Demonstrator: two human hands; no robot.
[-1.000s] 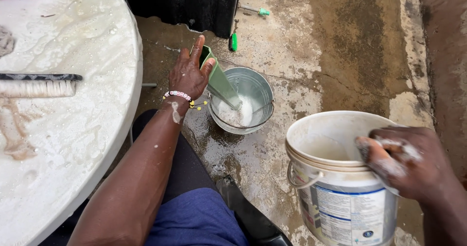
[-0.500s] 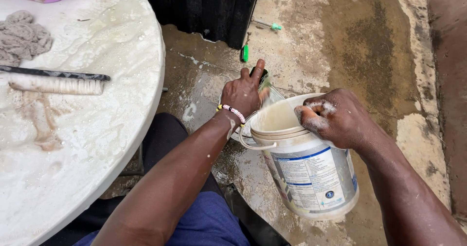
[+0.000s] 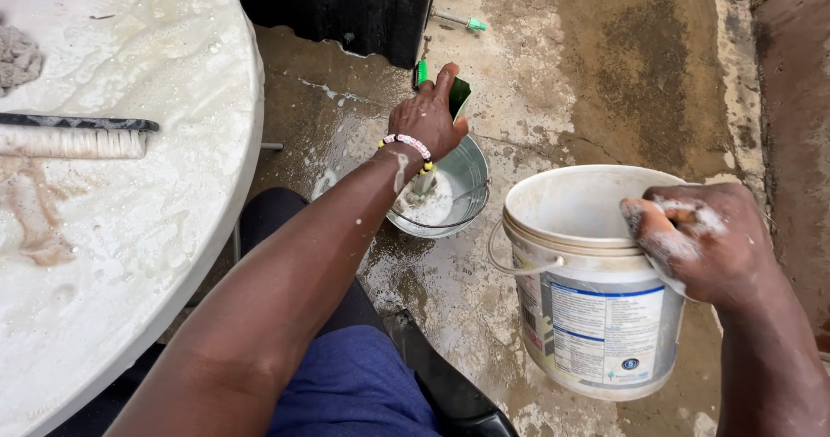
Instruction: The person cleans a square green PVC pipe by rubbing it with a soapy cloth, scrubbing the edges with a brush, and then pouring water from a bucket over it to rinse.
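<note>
Soapy right hand (image 3: 705, 242) on round plastic bucket (image 3: 596, 316)

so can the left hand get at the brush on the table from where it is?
Probably yes. The left hand holds a green scoop over the small metal bowl; the brush lies uncovered on the white table, nothing between, though the hand is occupied.

Table (image 3: 130, 255) at left with brush (image 3: 73, 136) on it, metal bowl (image 3: 462, 186) on floor beside it, bucket (image 3: 596, 316) to its right
</note>
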